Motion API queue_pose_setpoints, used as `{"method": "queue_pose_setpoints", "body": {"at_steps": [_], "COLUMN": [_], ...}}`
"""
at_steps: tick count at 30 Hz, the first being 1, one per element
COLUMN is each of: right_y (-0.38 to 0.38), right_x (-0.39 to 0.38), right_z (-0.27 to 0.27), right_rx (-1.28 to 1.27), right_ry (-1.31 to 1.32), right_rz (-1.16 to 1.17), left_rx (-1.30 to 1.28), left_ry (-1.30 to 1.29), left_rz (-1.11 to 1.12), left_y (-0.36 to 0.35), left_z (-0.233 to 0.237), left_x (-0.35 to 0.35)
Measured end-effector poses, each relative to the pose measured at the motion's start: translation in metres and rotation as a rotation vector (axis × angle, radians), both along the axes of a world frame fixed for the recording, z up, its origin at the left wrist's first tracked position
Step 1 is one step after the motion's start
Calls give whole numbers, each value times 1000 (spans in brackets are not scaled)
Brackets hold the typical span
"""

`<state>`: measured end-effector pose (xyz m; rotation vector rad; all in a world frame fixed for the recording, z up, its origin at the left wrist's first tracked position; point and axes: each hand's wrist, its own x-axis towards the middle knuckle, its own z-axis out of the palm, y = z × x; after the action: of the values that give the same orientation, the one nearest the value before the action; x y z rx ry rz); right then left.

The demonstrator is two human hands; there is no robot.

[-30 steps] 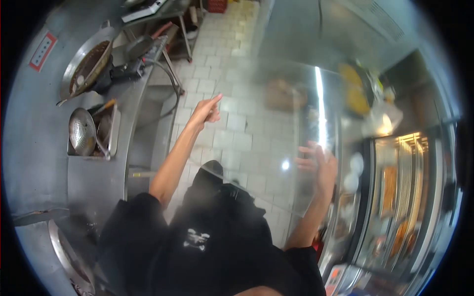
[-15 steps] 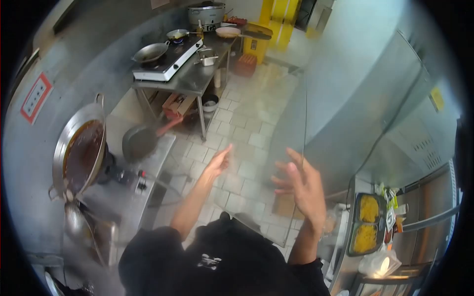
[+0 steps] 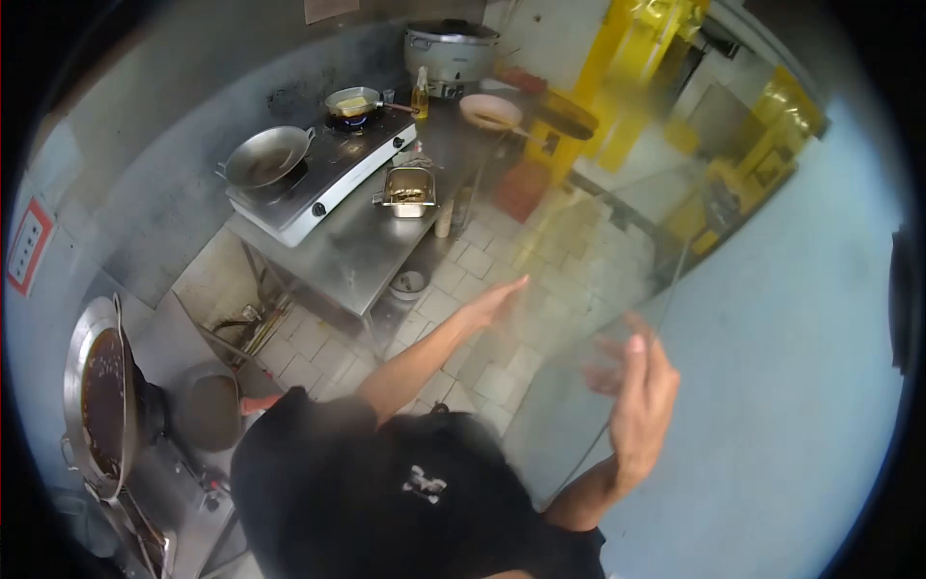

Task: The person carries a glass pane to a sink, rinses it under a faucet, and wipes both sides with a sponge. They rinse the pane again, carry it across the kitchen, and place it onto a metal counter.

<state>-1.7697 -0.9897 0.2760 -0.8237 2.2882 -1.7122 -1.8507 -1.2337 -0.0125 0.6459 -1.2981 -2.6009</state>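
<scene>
My left hand (image 3: pixel 494 301) reaches out over the tiled floor (image 3: pixel 502 381), fingers stretched and nothing in them. Raised in front of the pale blue panel (image 3: pixel 772 386), my right hand (image 3: pixel 644 400) is empty too, its fingers apart and partly smeared by motion. Nearest beyond my left hand stands the steel table (image 3: pixel 352 270). On it are a two-burner gas stove (image 3: pixel 289 227) and a small metal container (image 3: pixel 409 193). A wok (image 3: pixel 266 156) sits on the near burner. On the far one, a small pan (image 3: pixel 353 102) with pale yellow food sits over a blue flame.
At left, a large wok of dark liquid (image 3: pixel 104 405) stands beside a dark pan (image 3: pixel 208 413) with a red handle. A large cooker (image 3: pixel 451 56), a bottle (image 3: pixel 421 95) and a light pan (image 3: pixel 492 113) are at the table's back. Beyond stand a yellow bin (image 3: pixel 546 145) and a red crate (image 3: pixel 522 189).
My view has turned right and come closer to the stove table. The counter with yellow food trays has left the view. Both hands remain raised and empty.
</scene>
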Motion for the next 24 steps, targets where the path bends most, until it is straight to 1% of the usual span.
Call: {"method": "queue_pose_setpoints", "body": {"at_steps": [2, 4, 5, 6, 8, 9, 10, 12, 14, 16, 18, 19, 22, 24], "right_y": [-38, -74, -92, -109, -143, -161, -177, -216, -250, -274, -287, -295, -310, -321], "right_x": [-59, -116, -142, -165, -212, -243, -269, -330, -385, -439, -494, -523, -607, -670], "right_z": [2, 4, 3, 1, -1, -4, -3, 0, 2, 13, 14, 15, 11, -1], "right_rx": [-24, -39, -46, -39, -41, 3, 15, 159, 171, 152, 183, 158, 120, 110], "right_ry": [-25, -38, -56, -73, -62, 2, -17, 59, 39, -16, -56, -69, -97, -78], "right_rz": [-3, 4, -8, -36, -66, -54, -87, -62, -132, -240, -303, -364, -517, -628], "left_rx": [-19, -46, -69, -64, -56, -55, -38, -11, 18, 39, 155, 163, 49, 16], "left_ry": [-26, -154, -185, -201, -168, -184, -169, -126, -129, -104, -107, -123, -128, -148], "left_rz": [3, -32, -63, -92, -225, -255, -266, -281, -330, -381, -472, -501, -495, -541], "left_y": [-43, -84, -109, -124, -153, -168, -174, -194, -206, -223, -228, -232, -239, -244], "left_z": [-4, -11, -29, -35, -41, -50, -59, -68, -77, -76, -88, -85, -46, -44], "left_x": [-40, -93, -122, -148, -208, -240, -270, -341, -407, -490, -560, -590, -678, -749]}}
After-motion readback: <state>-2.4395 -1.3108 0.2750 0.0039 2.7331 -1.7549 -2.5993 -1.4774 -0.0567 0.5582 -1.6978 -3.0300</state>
